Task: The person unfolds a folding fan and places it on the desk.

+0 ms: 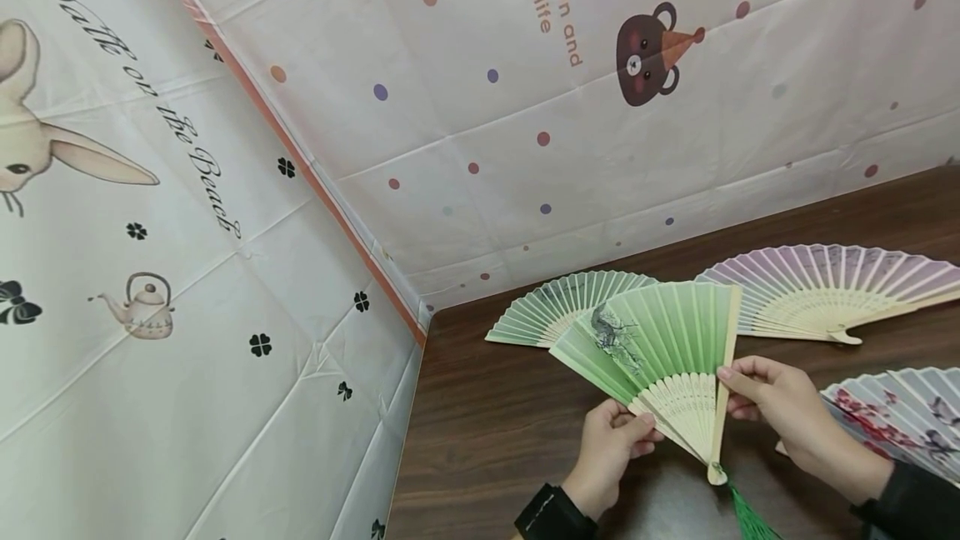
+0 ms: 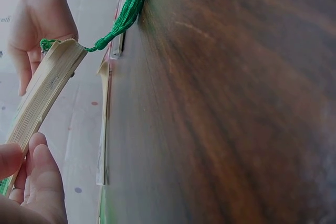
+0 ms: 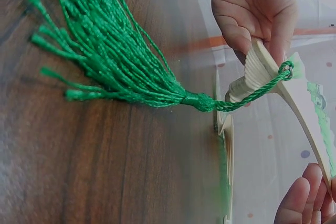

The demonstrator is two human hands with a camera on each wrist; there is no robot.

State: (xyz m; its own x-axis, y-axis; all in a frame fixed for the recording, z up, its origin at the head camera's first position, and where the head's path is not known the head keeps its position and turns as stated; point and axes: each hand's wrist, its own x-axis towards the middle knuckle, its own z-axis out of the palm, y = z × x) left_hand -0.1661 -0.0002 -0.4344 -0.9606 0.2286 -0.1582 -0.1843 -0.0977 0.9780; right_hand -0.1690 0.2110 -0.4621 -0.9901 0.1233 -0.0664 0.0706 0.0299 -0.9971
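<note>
In the head view, a partly spread green folding fan (image 1: 678, 332) with a dark printed picture and pale ribs is held above the table. The left hand (image 1: 603, 457) pinches its left edge between thumb and fingers. Opposite, the right hand (image 1: 787, 407) grips the right outer rib with its thumb in front. A green tassel (image 1: 746, 511) hangs from the pivot at the fan's bottom. In the left wrist view the stacked ribs (image 2: 50, 87) appear edge-on above the left hand (image 2: 42, 187). The right wrist view shows the tassel's cord (image 3: 252, 97) looped at the pivot.
Behind the held fan lies another spread green fan (image 1: 525, 319), partly covered by it. A purple fan (image 1: 817, 282) lies at the back right. A pale fan with red flowers (image 1: 892, 415) lies right, partly behind the right arm. Printed cloth (image 1: 465, 215) stands behind the brown table (image 1: 465, 440).
</note>
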